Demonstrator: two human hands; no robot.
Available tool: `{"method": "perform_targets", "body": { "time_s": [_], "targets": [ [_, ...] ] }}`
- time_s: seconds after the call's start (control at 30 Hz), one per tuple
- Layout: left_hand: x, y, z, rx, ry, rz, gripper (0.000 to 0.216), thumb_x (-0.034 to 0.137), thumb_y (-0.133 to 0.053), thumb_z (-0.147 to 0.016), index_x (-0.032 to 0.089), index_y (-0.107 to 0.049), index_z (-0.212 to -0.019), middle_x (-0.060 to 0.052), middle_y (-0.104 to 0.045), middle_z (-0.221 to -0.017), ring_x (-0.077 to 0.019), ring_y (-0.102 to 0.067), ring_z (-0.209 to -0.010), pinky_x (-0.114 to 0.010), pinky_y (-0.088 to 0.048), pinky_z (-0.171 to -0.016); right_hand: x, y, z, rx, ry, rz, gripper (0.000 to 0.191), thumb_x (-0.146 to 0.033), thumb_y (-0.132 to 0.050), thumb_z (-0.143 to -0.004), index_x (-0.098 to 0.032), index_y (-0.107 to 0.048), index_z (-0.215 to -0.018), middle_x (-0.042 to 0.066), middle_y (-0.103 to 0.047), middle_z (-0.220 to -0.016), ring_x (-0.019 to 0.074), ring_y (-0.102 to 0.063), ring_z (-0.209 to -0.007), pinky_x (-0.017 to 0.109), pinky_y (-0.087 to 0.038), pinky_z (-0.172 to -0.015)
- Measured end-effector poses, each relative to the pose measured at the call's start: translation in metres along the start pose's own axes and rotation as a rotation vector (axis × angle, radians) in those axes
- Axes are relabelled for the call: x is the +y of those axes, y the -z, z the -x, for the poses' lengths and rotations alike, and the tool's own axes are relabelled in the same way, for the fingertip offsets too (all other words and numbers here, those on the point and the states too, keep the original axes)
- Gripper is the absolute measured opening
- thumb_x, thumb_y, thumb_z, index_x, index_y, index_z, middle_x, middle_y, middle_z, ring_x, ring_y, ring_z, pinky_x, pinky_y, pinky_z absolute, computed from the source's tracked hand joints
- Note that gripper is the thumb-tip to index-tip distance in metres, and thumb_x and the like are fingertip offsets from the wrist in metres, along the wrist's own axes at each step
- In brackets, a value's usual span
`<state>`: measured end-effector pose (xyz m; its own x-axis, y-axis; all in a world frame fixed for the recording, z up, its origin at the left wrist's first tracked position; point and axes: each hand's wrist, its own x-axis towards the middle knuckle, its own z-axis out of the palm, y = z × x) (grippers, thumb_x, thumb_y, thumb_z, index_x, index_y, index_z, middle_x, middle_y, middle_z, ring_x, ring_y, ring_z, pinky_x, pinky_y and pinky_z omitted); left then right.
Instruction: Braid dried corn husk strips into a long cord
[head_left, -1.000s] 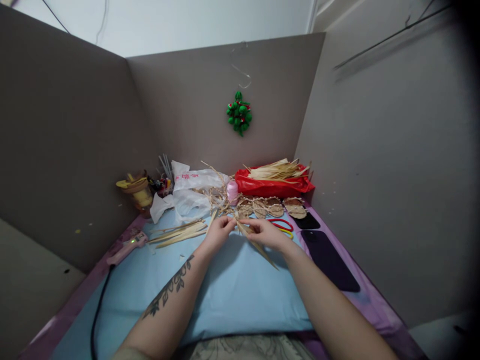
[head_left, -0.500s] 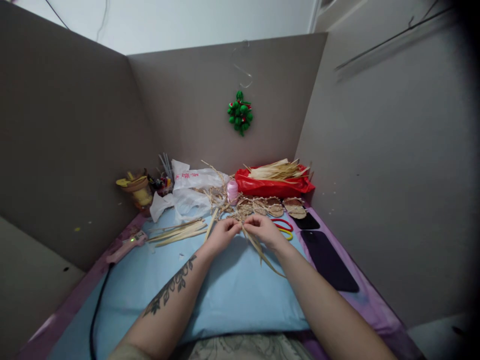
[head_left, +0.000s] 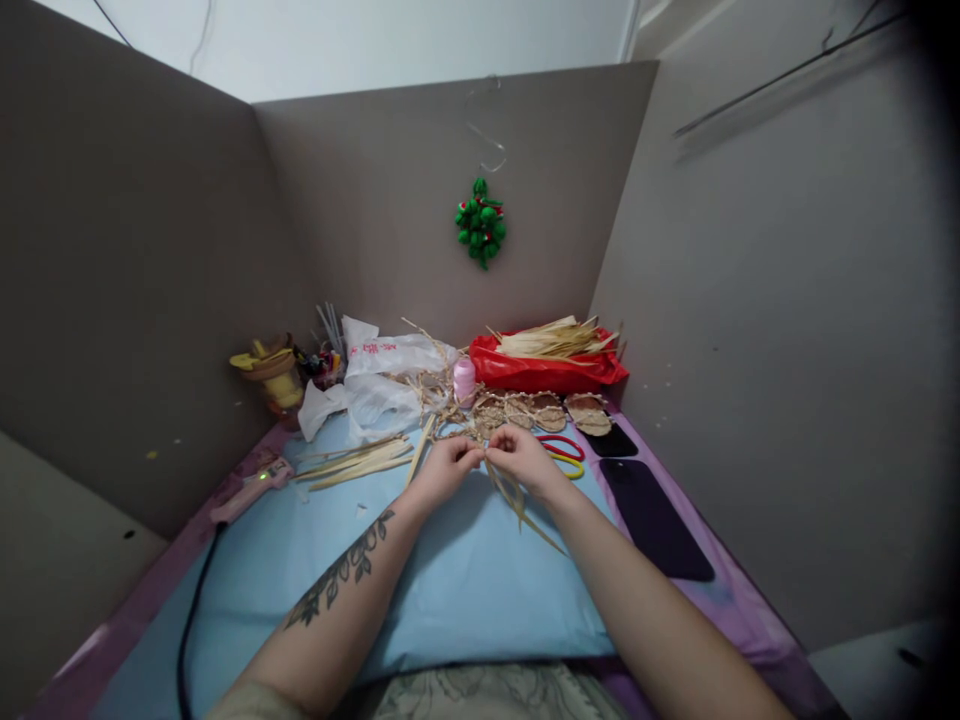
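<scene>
My left hand (head_left: 450, 465) and my right hand (head_left: 521, 460) meet over the blue cover (head_left: 450, 590), both closed in a pinch. Between their fingertips are strips of dried straw (head_left: 517, 505), whose loose ends trail down below my right hand toward the right forearm. The exact spot where the strips cross is too small to make out. Just beyond the hands lie woven straw pieces (head_left: 551, 412) and a pink spool of thread (head_left: 464, 382). Scissors with red and yellow handles (head_left: 568, 467) rest beside my right hand. Left of my left hand is a bundle of flat straw strips (head_left: 364, 465).
A pink glue gun (head_left: 253, 490) with a black cord lies at left. Behind stand a pot (head_left: 271, 375), white plastic bags (head_left: 386, 375) and a red bag (head_left: 547, 370) of straw. Dark phones (head_left: 656, 520) lie right. Grey panels enclose the table; a green ornament (head_left: 481, 225) hangs behind.
Both hands stay pinched at nearly the same spot. The trailing straw ends have shifted slightly, and the whole view has moved a little.
</scene>
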<state>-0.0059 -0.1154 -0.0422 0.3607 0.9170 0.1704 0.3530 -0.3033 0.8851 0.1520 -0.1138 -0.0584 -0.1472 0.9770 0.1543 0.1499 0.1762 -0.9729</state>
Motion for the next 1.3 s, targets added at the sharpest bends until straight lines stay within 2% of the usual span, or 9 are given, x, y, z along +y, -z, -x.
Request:
{"method": "perform_targets", "body": {
  "time_s": [0.3,0.47,0.6,0.73,0.83,0.93,1.03,1.13,1.3],
  "targets": [
    [-0.003,0.003,-0.001,0.014,-0.032,0.025,0.025,0.035,-0.050,-0.078,0.014,-0.055,-0.067,0.002,-0.049,-0.062,-0.0108,-0.042,-0.061,-0.022,-0.033,-0.057,-0.007,0.017,0.003,-0.169,-0.091,-0.170,0.025,-0.032,-0.070,-0.062,-0.014,-0.060,-0.076,-0.001,-0.056,-0.064,0.0092,-0.047,-0.057,0.022,-0.034,-0.053],
    [-0.007,0.000,0.000,0.061,-0.129,-0.192,0.021,0.028,-0.050,-0.078,0.016,-0.053,-0.062,0.001,-0.049,-0.061,-0.0115,-0.042,-0.060,-0.023,-0.030,-0.057,-0.004,0.023,0.003,-0.153,-0.220,-0.163,0.023,-0.031,-0.073,-0.056,-0.013,-0.062,-0.065,-0.004,-0.050,-0.050,0.0070,-0.039,-0.046,0.022,-0.027,-0.047],
    [-0.009,-0.006,-0.001,0.187,-0.152,-0.262,0.019,0.024,-0.050,-0.076,0.016,-0.053,-0.060,0.001,-0.051,-0.060,-0.0115,-0.042,-0.059,-0.023,-0.030,-0.058,-0.009,0.006,0.009,-0.049,-0.346,-0.349,0.026,-0.032,-0.074,-0.051,-0.014,-0.061,-0.064,-0.002,-0.055,-0.052,0.0095,-0.045,-0.047,0.024,-0.032,-0.047],
    [-0.009,-0.006,-0.002,0.169,0.076,0.055,0.022,0.031,-0.052,-0.075,0.014,-0.055,-0.061,0.001,-0.052,-0.056,-0.0101,-0.043,-0.053,-0.022,-0.033,-0.053,-0.012,-0.019,0.017,0.149,-0.137,-0.162,0.019,-0.033,-0.068,-0.060,-0.015,-0.064,-0.066,0.001,-0.060,-0.057,0.0128,-0.050,-0.053,0.026,-0.037,-0.052],
    [-0.010,-0.003,-0.003,0.105,0.222,0.405,0.027,0.039,-0.061,-0.069,0.013,-0.055,-0.062,0.002,-0.051,-0.054,-0.0082,-0.044,-0.050,-0.022,-0.036,-0.052,-0.010,-0.030,0.020,0.212,0.019,0.092,0.013,-0.029,-0.061,-0.068,-0.017,-0.067,-0.068,0.003,-0.065,-0.065,0.0164,-0.055,-0.062,0.028,-0.041,-0.060],
    [-0.011,-0.002,-0.002,0.082,0.293,0.599,0.031,0.040,-0.069,-0.062,0.012,-0.056,-0.062,0.002,-0.051,-0.053,-0.0074,-0.045,-0.050,-0.022,-0.038,-0.055,-0.007,-0.035,0.023,0.241,0.097,0.228,0.013,-0.025,-0.057,-0.073,-0.020,-0.069,-0.072,0.004,-0.068,-0.072,0.0187,-0.059,-0.069,0.030,-0.043,-0.067],
    [-0.013,-0.001,-0.003,0.105,0.278,0.627,0.033,0.041,-0.071,-0.060,0.012,-0.056,-0.061,0.003,-0.050,-0.052,-0.0062,-0.043,-0.049,-0.021,-0.036,-0.053,-0.007,-0.035,0.025,0.211,0.165,0.258,0.015,-0.024,-0.055,-0.075,-0.023,-0.070,-0.077,0.005,-0.069,-0.080,0.0199,-0.060,-0.076,0.031,-0.043,-0.073],
    [-0.016,-0.002,-0.005,0.137,0.204,0.553,0.035,0.044,-0.068,-0.065,0.012,-0.053,-0.058,0.005,-0.047,-0.050,-0.0052,-0.038,-0.047,-0.020,-0.031,-0.050,-0.011,-0.027,0.024,0.137,0.162,0.232,0.018,-0.028,-0.053,-0.078,-0.022,-0.070,-0.079,0.004,-0.068,-0.073,0.0189,-0.059,-0.070,0.030,-0.044,-0.068],
    [-0.018,-0.003,-0.006,0.122,0.153,0.457,0.033,0.043,-0.060,-0.071,0.012,-0.054,-0.062,0.003,-0.050,-0.054,-0.0066,-0.040,-0.049,-0.020,-0.032,-0.051,-0.016,-0.013,0.016,0.220,0.116,0.176,0.020,-0.033,-0.061,-0.071,-0.017,-0.062,-0.083,0.006,-0.065,-0.080,0.0171,-0.057,-0.069,0.028,-0.044,-0.063]
  ]
}}
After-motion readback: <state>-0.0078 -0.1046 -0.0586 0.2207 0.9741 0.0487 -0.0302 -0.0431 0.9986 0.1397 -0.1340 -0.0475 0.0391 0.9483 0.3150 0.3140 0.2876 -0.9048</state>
